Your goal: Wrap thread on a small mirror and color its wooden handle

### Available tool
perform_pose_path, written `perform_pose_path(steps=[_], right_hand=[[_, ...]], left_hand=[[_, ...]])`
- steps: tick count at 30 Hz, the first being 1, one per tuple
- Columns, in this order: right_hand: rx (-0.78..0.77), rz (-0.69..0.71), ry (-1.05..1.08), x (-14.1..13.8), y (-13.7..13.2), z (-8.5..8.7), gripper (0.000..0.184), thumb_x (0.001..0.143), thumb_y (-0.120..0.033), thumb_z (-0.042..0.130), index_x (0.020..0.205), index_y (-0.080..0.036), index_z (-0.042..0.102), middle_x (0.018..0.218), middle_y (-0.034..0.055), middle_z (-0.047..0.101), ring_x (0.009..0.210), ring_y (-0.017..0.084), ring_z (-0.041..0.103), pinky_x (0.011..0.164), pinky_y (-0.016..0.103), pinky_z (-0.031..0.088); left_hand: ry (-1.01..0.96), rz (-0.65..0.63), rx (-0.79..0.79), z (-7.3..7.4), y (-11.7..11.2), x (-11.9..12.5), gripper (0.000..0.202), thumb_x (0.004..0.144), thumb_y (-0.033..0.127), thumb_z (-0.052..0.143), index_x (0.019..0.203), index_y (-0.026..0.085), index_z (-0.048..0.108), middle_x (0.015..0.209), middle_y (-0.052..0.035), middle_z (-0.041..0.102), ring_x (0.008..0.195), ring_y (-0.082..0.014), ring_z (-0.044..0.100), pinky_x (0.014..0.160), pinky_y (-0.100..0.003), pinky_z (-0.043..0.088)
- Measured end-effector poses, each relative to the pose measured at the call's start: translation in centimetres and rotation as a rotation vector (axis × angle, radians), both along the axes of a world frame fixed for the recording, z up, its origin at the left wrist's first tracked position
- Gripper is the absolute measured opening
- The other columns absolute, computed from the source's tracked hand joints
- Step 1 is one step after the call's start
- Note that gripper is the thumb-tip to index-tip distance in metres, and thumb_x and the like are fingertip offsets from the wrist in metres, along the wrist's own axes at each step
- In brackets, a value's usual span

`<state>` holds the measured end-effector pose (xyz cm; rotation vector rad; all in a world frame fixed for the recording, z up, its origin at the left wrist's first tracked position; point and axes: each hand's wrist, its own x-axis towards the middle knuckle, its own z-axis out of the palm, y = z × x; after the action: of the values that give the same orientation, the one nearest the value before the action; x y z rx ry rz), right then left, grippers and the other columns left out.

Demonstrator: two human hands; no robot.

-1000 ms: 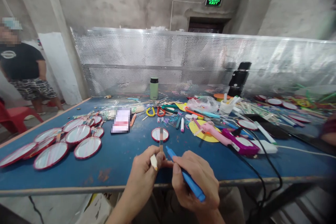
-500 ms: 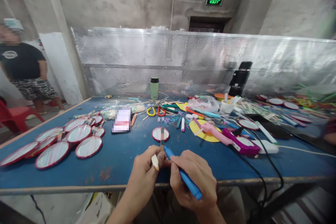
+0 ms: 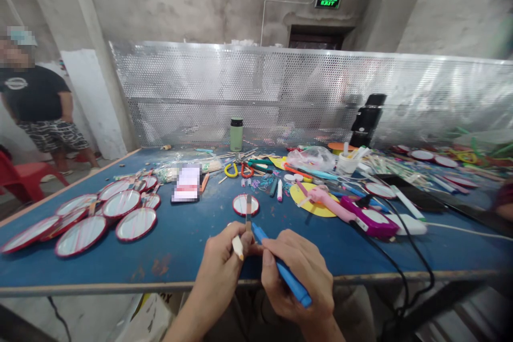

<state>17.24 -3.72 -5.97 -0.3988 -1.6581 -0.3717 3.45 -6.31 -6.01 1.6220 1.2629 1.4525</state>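
My left hand (image 3: 222, 267) is closed round a thin flat wooden stick (image 3: 248, 212) that points up and away from me, and a pale marker cap (image 3: 238, 247) sticks out between its fingers. My right hand (image 3: 298, 278) grips a blue marker pen (image 3: 280, 270) whose tip touches the lower part of the stick. Both hands hover at the near edge of the blue table (image 3: 176, 246). Just beyond the stick lies a small round red-rimmed disc (image 3: 245, 204).
Several red-rimmed round discs (image 3: 86, 214) lie at the left. Scissors (image 3: 240, 170), pens, a green bottle (image 3: 236, 135), a pink glue gun (image 3: 352, 216) with a black cable and yellow paper circles crowd the middle and right. A person in a black shirt (image 3: 32, 107) stands far left by a red chair.
Almost nothing differs: both hands stay together at the table edge, and the view has shifted only slightly.
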Motion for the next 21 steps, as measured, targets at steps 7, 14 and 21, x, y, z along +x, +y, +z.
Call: perform_pose_path(steps=[7,14,21], right_hand=[[0.006,0.021,-0.022,-0.09,0.04,0.08,0.014,0.081,-0.005,0.059,0.091,-0.014,0.064,0.068,0.0037,0.068,0.064,0.018,0.068,0.062,0.032,0.057],[-0.011,-0.013,-0.012,-0.01,-0.11,0.18,0.014,0.081,-0.006,0.059,0.09,-0.015,0.064,0.067,0.003,0.067,0.062,0.017,0.068,0.059,0.031,0.057],[-0.006,0.001,-0.015,0.11,0.02,0.09,0.015,0.082,-0.006,0.058,0.092,-0.015,0.064,0.068,0.0037,0.068,0.063,0.018,0.067,0.06,0.032,0.057]], left_hand=[[0.037,0.021,0.017,-0.14,-0.01,-0.06,0.033,0.094,0.035,0.048,0.068,0.017,0.055,0.064,0.0025,0.05,0.063,-0.0129,0.045,0.058,-0.02,0.037],[0.008,-0.002,0.009,0.06,-0.02,0.02,0.031,0.094,0.035,0.048,0.07,0.017,0.056,0.066,0.002,0.052,0.064,-0.0133,0.048,0.06,-0.02,0.039],[0.006,-0.004,0.002,-0.05,-0.01,0.0,0.031,0.094,0.036,0.048,0.07,0.017,0.055,0.066,0.0023,0.052,0.064,-0.0135,0.049,0.061,-0.02,0.039]])
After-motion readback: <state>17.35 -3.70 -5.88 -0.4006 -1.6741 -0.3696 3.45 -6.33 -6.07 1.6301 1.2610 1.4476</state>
